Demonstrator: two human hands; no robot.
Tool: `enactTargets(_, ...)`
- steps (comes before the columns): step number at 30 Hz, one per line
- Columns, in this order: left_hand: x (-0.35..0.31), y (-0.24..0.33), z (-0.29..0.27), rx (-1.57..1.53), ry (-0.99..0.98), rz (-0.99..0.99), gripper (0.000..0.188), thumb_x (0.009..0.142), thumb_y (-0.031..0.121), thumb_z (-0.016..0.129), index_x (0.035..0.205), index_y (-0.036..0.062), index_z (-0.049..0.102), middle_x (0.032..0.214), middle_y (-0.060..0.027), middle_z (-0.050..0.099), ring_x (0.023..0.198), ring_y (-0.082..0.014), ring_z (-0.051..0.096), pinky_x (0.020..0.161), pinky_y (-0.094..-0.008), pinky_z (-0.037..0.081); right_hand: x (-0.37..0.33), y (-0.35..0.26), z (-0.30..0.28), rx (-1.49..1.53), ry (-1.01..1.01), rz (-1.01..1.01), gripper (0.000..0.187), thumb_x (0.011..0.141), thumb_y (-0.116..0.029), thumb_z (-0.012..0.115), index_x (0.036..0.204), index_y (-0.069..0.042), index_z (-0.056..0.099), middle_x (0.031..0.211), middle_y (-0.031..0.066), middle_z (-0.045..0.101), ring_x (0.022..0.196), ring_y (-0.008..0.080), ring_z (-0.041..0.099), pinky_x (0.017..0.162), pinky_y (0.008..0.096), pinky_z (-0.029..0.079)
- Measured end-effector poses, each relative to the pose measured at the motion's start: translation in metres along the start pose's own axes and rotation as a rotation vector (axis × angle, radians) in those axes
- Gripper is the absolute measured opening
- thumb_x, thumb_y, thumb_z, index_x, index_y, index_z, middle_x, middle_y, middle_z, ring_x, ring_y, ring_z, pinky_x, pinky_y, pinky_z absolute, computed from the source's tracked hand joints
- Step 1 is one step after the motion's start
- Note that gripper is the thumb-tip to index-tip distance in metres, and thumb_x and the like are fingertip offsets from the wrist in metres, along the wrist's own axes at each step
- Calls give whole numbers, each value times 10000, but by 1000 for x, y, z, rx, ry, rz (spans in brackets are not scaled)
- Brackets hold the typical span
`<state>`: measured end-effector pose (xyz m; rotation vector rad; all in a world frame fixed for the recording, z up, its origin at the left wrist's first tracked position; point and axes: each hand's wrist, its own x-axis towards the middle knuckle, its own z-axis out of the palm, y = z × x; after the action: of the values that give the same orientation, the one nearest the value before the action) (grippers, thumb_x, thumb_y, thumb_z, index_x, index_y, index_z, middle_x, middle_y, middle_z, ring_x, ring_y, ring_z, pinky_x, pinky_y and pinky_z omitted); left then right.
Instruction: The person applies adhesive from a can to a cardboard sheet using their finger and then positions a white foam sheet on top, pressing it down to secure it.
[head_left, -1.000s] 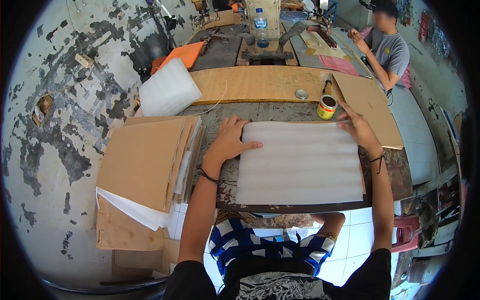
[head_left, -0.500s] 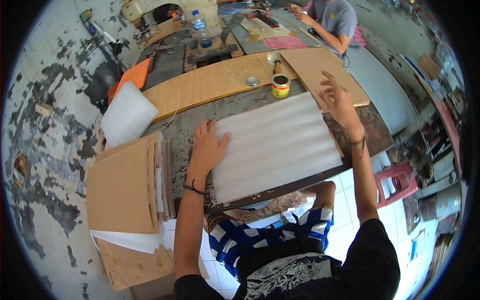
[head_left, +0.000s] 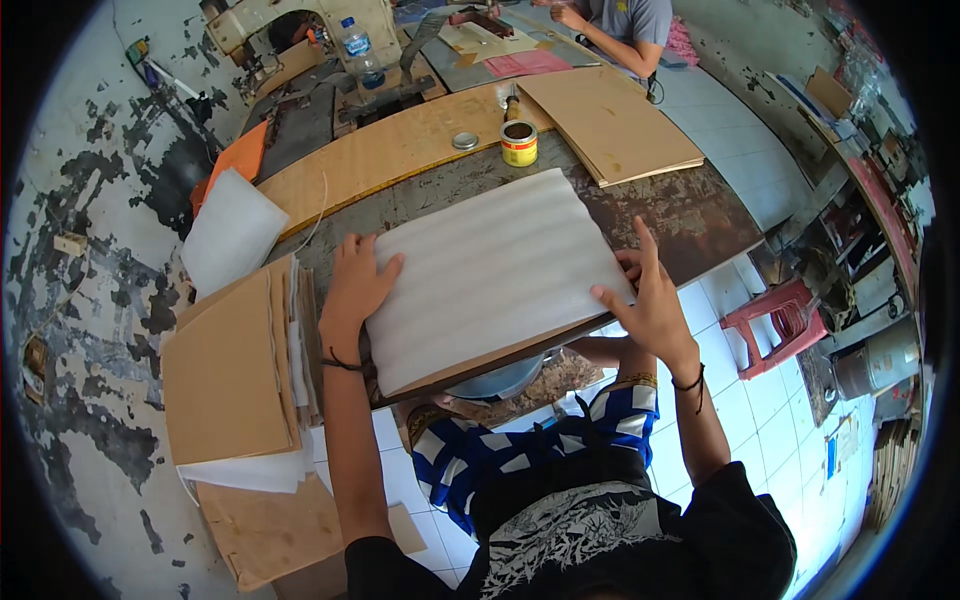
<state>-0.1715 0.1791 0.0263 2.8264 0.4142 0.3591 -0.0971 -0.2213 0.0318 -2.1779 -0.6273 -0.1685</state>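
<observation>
A white ribbed foam sheet (head_left: 490,270) lies on the worktable, with a brown board edge (head_left: 470,372) showing beneath its near side. At its left edge rests my left hand (head_left: 357,285), the fingers side by side and the thumb held apart over the foam. My right hand (head_left: 655,305) is at the near right corner of the sheet. Its thumb touches the foam, the index finger points up and away, and the other fingers bend by the edge. Neither hand visibly grasps anything.
Beyond the sheet stand an uncovered yellow can (head_left: 519,145) and a round lid (head_left: 465,141). Brown boards (head_left: 610,125) lie at the far right. A stack of cardboard sheets (head_left: 225,365) leans at the left, near a folded white foam piece (head_left: 235,225). Another person (head_left: 628,35) sits across.
My right hand has come down and nearer, from above the table's right side to the sheet's right corner. My left hand stays at the left edge. The whole view has shifted a little.
</observation>
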Motion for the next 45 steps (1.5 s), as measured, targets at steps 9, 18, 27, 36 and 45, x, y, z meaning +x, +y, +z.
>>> enactTargets(9, -5, 2, 25, 56, 65, 16, 764, 963, 551, 512, 1497, 20, 381, 1522, -272, 366, 1446, -423, 293, 1196, -527, 206, 6, -4, -2, -48, -87, -44, 1102, 760, -314, 858, 1554, 12, 166, 1261, 236, 575, 1096, 373, 556, 961, 441, 464)
enactTargets(18, -12, 18, 26, 107, 79, 44, 703, 964, 587, 492, 1515, 156, 419, 1551, -309, 312, 1453, -459, 275, 1198, -515, 198, 32, -66, 25, -6, -271, -508, 885, 850, -213, 762, 1544, -24, 247, 1343, 238, 542, 1266, 433, 482, 1099, 474, 364)
enactTargets(27, -16, 15, 29, 68, 134, 41, 696, 959, 591, 491, 1510, 170, 433, 1551, -310, 313, 1452, -461, 279, 1197, -512, 202, -3, -94, 118, -236, -549, -931, 735, 930, -390, 629, 1526, -82, 329, 1541, 103, 416, 1428, 336, 370, 1193, 529, 248)
enactTargets(36, -14, 18, 34, 100, 131, 34, 703, 952, 614, 480, 1533, 226, 397, 1573, -299, 277, 1468, -460, 250, 1199, -557, 162, 0, -101, 120, -176, -704, -1010, 761, 962, -457, 566, 1546, -65, 274, 1597, 122, 321, 1472, 350, 294, 1209, 567, 183)
enactTargets(45, -14, 22, 24, 139, 90, 52, 630, 955, 577, 501, 1510, 286, 440, 1574, -279, 290, 1479, -428, 247, 1201, -573, 134, 97, -73, 136, -238, -598, -752, 747, 1030, -478, 432, 1576, -48, 161, 1565, 277, 296, 1455, 484, 248, 1205, 544, 186)
